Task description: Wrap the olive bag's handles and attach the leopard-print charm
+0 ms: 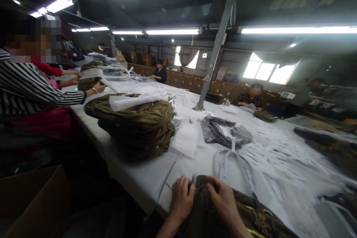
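Observation:
An olive-green bag (206,217) lies at the table's near edge, partly under my hands and cut off by the bottom of the view. My left hand (182,198) is closed at the bag's left edge, with a small blurred glint by its fingertips; what it pinches is unclear. Fingers and thumb of my right hand (223,198) grip the bag's top edge. Yellow trim and a dark strap show on the bag's right part. Beyond it, a clear-wrapped loop (237,163) rests on the tabletop.
Stacked olive-green bags (134,126) stand at left, white paper on top. Speckled grey fabric (214,130) and many white strips cover the white table (122,173). A metal post (213,59) rises from it. A striped-sleeved co-worker (41,85) works at left; a cardboard box (36,200) sits below.

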Available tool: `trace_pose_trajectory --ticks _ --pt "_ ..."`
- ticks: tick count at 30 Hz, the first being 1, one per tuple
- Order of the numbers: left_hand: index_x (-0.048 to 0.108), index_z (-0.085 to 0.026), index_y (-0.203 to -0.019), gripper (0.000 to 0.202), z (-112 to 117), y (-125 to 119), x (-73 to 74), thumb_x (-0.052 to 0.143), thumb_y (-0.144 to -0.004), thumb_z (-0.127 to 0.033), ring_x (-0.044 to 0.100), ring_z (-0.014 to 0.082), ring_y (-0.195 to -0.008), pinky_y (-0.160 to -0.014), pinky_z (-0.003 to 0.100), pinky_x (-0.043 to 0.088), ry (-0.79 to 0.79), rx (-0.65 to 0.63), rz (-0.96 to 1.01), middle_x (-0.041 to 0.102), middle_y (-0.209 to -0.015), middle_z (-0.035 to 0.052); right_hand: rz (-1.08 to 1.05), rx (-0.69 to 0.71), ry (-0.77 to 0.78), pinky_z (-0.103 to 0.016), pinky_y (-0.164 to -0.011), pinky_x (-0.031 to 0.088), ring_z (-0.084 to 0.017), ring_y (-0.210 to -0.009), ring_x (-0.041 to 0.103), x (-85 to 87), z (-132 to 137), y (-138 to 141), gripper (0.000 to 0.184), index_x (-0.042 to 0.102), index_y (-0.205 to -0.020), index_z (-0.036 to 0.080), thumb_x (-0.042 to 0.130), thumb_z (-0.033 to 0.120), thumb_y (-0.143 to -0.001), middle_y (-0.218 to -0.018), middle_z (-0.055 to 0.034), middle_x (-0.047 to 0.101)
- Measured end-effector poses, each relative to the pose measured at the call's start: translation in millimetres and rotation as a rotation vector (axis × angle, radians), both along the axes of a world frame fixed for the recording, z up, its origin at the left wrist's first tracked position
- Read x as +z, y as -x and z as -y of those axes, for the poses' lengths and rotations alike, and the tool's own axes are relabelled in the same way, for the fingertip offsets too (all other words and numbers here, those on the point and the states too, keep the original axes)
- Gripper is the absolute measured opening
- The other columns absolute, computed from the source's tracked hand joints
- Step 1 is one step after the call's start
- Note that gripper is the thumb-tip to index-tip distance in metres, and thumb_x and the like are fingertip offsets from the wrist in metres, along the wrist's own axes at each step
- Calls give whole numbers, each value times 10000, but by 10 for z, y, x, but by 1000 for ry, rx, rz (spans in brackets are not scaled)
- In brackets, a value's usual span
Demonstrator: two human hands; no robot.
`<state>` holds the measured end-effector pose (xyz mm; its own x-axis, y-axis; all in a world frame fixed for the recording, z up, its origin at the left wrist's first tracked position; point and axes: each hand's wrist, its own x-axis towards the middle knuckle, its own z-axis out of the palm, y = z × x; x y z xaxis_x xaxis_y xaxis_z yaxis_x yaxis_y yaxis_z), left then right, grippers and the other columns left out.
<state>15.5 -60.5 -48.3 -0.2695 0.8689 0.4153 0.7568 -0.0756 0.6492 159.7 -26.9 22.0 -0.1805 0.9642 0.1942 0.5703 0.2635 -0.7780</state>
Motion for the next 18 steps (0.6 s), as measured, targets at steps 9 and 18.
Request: trace_pose_trajectory --ticks 9,18 --pt "530 -194 -802 172 7 1 -2 372 -870 -185 504 188 -810 -739 314 395 5 -14 -12 557 -810 33 -15 114 45 -310 -709 487 -231 -751 653 -179 34 348 200 643 -809 171 484 202 -692 -774 -65 702" --pt "550 -200 -813 194 43 1 28 366 -863 -161 479 196 -843 -785 346 370 20 -48 20 560 -852 33 -33 105 38 -277 -604 436 -196 -618 587 -147 -24 340 115 611 -685 177 558 276 -705 -634 -17 643"
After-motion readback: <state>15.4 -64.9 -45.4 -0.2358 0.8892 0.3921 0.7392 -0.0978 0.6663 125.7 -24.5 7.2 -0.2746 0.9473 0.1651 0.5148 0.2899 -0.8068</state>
